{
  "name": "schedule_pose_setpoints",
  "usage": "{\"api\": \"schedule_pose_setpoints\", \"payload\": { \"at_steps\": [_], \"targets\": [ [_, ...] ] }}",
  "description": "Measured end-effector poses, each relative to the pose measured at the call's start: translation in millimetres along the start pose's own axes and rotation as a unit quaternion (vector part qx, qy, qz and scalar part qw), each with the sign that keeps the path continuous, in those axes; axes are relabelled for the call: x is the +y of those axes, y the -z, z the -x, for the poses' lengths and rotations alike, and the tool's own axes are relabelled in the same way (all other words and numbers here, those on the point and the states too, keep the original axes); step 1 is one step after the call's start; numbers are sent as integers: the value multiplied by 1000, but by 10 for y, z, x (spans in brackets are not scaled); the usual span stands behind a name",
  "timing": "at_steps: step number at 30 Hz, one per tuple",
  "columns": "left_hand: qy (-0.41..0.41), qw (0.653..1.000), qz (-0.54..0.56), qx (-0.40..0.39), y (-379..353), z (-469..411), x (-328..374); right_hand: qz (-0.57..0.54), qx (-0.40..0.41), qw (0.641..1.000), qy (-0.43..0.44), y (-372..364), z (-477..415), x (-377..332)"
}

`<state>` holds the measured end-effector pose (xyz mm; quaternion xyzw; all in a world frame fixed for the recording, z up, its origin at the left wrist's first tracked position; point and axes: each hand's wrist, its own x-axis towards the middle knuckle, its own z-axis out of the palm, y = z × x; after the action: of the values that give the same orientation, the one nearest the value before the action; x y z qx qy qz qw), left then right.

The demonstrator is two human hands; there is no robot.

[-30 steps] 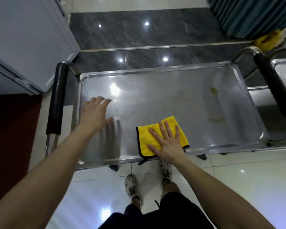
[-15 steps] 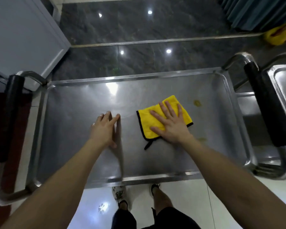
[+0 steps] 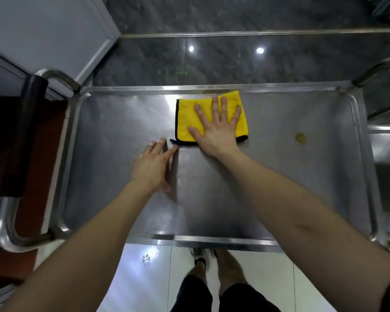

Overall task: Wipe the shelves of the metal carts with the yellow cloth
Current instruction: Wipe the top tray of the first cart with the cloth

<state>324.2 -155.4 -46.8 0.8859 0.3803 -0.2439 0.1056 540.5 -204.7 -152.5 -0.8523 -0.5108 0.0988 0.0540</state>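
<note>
Fingers (image 3: 215, 106) of the right hand (image 3: 216, 134) are spread flat on the yellow cloth (image 3: 186, 118), upper centre of the cart shelf (image 3: 279, 176); the left hand (image 3: 151, 167) is laid open just below-left.

Yellow cloth (image 3: 186, 118) spread flat on the metal cart's top shelf (image 3: 279, 176).
The cloth, edged in black and folded to a rectangle, lies against the shelf's far rim, slightly right of the middle, under the flat right hand (image 3: 216, 129). The shelf is a shiny steel tray with a raised rim. A small yellowish stain (image 3: 300, 138) sits to the cloth's right, apart from it. A second cart (image 3: 385, 143) stands just beside, at the right.
</note>
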Motion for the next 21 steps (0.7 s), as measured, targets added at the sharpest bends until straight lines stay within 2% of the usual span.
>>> {"api": "schedule_pose_setpoints", "payload": {
  "at_steps": [7,12,14,17,21],
  "targets": [
    [-5,1000,11,1,16,44,-13,-18,60,997,41,-253,1625,-132],
    [-14,1000,-1,7,-55,-13,-102,15,11,995,99,-252,2347,6],
    [-25,1000,-15,10,-71,-23,-127,22,-14,997,74,-157,2565,189],
    [-15,999,-37,23,-32,34,-71,24,-8,1000,0,-36,2918,613],
    [-12,994,-105,32,168,172,393,40,-15,997,-66,147,3104,1134]
  ]
}}
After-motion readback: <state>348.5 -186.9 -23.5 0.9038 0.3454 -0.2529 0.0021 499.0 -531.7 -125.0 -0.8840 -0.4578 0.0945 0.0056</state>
